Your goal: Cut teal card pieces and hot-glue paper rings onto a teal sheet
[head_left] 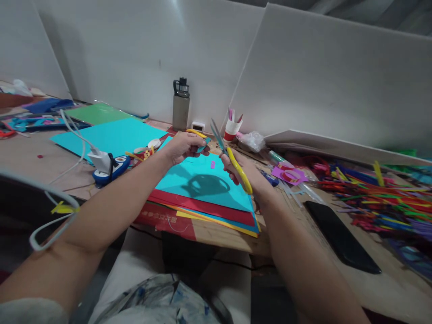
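Your bright blue sheet (232, 195) is lying near the table's front edge, and red sheets (209, 208) and other coloured layers are showing beneath it, their corner reaching close to the rim of the tabletop (222, 239). Open room is stretching over the sheet between your hands and its front edge, with a shadow falling there and a small pink piece (212, 164) lying just beyond that shadow. Behind, a bottle (181, 110) and a white-and-red cup (232, 128) are standing before the white boards (135, 54), bounding the far side. To your right, a black phone (340, 236) and a heap of coloured stems (374, 198) are taking up the tabletop; to your left, a blue device (111, 171) with a white plug is sitting beside your forearm.

Both your forearms are angling inward, and your hands are hovering above the sheet, a little apart. Your left hand (184, 146) is pinching a small blue piece (204, 145) between its fingertips. Your right hand (249, 168) is gripping the yellow-handled scissors (232, 157), fingers curling around the handles, while the blades are pointing upward and away from you, near the pinched piece but not touching it.
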`<state>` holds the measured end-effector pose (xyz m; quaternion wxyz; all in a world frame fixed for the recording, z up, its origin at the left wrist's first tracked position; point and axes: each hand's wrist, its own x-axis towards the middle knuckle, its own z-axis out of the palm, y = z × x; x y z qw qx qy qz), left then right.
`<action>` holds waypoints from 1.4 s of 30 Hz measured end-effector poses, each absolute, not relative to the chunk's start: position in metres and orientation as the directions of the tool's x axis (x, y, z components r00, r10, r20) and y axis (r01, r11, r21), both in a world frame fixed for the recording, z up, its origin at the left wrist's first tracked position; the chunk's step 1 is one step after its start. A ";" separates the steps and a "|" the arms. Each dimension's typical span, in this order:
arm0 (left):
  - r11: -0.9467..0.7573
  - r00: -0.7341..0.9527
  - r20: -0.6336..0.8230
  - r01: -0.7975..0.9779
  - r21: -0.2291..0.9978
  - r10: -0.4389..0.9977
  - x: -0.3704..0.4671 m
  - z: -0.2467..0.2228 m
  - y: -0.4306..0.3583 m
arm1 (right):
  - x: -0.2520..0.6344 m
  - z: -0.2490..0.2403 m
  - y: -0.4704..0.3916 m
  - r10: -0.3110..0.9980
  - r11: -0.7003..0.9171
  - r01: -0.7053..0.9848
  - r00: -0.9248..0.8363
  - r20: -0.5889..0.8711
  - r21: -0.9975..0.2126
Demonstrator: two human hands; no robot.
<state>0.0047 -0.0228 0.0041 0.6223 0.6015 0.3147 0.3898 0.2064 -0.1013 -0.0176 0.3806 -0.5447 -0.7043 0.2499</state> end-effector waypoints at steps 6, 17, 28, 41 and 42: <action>-0.024 0.454 0.054 -0.072 0.997 0.890 0.002 0.007 -0.022 | 0.203 -0.010 -0.110 0.970 0.232 0.574 -0.194 0.145 -0.785; -0.019 0.481 0.051 -0.070 0.997 0.875 0.003 0.006 -0.021 | 0.200 -0.003 -0.116 0.973 0.203 0.582 -0.211 0.095 -0.788; -0.017 0.487 0.041 -0.055 0.998 0.872 0.003 0.007 -0.020 | 0.200 -0.002 -0.117 0.976 0.189 0.587 -0.203 0.083 -0.787; -0.036 0.522 0.068 -0.071 0.997 0.850 0.001 0.006 -0.018 | 0.198 0.002 -0.121 0.982 0.137 0.562 -0.183 0.039 -0.816; -0.034 0.526 0.067 -0.072 0.997 0.848 0.000 0.006 -0.018 | 0.197 0.003 -0.122 0.983 0.130 0.559 -0.182 0.032 -0.819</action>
